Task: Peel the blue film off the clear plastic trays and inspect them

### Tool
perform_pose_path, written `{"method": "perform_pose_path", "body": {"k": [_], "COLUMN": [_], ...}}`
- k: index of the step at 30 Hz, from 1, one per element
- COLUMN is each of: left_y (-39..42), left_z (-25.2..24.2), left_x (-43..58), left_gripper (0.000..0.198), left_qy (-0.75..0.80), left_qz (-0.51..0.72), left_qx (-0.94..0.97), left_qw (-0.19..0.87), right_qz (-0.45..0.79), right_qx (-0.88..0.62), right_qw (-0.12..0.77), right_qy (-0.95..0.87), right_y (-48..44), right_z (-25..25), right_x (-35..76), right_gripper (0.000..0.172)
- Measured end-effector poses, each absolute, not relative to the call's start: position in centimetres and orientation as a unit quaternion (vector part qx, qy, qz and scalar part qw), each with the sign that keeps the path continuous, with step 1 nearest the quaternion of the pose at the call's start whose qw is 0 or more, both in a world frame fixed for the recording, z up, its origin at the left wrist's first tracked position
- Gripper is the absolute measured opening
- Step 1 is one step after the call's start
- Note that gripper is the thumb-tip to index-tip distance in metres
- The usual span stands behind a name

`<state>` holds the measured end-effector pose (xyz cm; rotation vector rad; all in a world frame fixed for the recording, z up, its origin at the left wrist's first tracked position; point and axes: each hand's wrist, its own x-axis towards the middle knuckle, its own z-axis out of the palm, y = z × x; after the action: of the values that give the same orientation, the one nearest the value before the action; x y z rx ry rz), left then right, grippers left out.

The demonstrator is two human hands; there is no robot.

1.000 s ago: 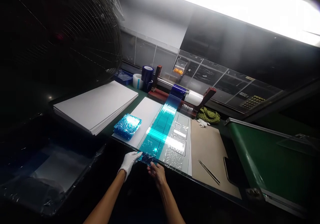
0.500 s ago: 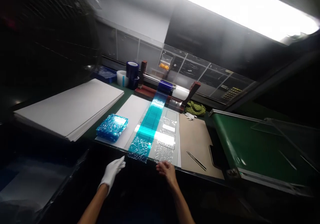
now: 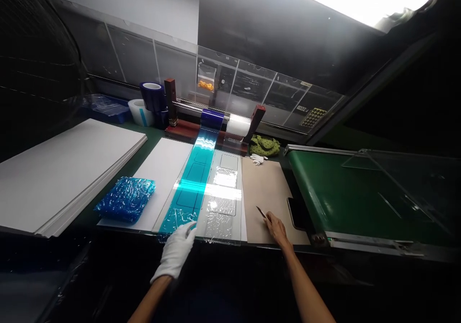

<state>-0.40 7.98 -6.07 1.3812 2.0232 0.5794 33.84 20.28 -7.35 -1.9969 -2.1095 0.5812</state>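
My left hand [image 3: 177, 250], in a white glove, is over the front end of the blue film strip [image 3: 192, 176], near the table edge. Its fingers are partly bent, with a small gap beside the thumb, and I see nothing held in them. The strip runs forward from a dark blue roll [image 3: 212, 118] and has dark rectangular outlines along it. Beside it lies a clear strip [image 3: 220, 207] with similar outlines. Over the brown board [image 3: 264, 176], my bare right hand [image 3: 276, 228] is closed on a slim pointed metal tool [image 3: 261, 212], its tip pointing up and left.
On the left are a stack of blue film pieces [image 3: 127, 199] and a thick stack of white sheets [image 3: 75, 162]. A dark phone [image 3: 298, 212] lies right of the board, by a green conveyor belt [image 3: 345, 193]. Behind stand tape rolls [image 3: 153, 97] and a green spotted pouch [image 3: 264, 145].
My right hand has moved right from the clear strip and picked up the metal tool from the board. My left hand has come up to the strip's front end. The view has shifted.
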Motion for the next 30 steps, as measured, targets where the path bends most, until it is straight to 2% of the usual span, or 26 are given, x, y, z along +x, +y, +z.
{"method": "perform_pose_path", "body": {"k": [3, 10, 14, 19, 26, 30], "left_y": [11.3, 14.2, 13.8, 13.5, 13.6, 13.8], "left_z": [-7.2, -9.4, -9.3, -8.9, -8.9, -9.0], "left_x": [1.4, 2.7, 2.6, 2.7, 2.6, 2.4], "left_gripper": [0.041, 0.054, 0.059, 0.054, 0.056, 0.055], "left_qy": [0.762, 0.762, 0.752, 0.753, 0.750, 0.749], "left_qz": [0.104, -0.003, -0.032, -0.046, -0.044, -0.038], "left_qx": [0.612, 0.637, 0.650, 0.650, 0.652, 0.654], "left_qw": [0.183, 0.117, 0.100, 0.095, 0.099, 0.099], "right_qz": [0.186, 0.121, 0.120, 0.118, 0.104, 0.101], "right_qx": [-0.626, -0.489, -0.452, -0.423, -0.434, -0.459], "right_qw": [0.091, 0.033, 0.010, -0.015, -0.040, -0.057], "right_qy": [-0.752, -0.863, -0.884, -0.898, -0.894, -0.881], "right_y": [20.4, 21.4, 22.2, 23.1, 23.3, 23.1], "right_z": [-7.0, -6.3, -6.7, -7.0, -6.4, -5.8], "right_x": [30.6, 20.9, 17.9, 16.6, 19.5, 22.1], "right_gripper": [0.022, 0.027, 0.032, 0.033, 0.034, 0.029]}}
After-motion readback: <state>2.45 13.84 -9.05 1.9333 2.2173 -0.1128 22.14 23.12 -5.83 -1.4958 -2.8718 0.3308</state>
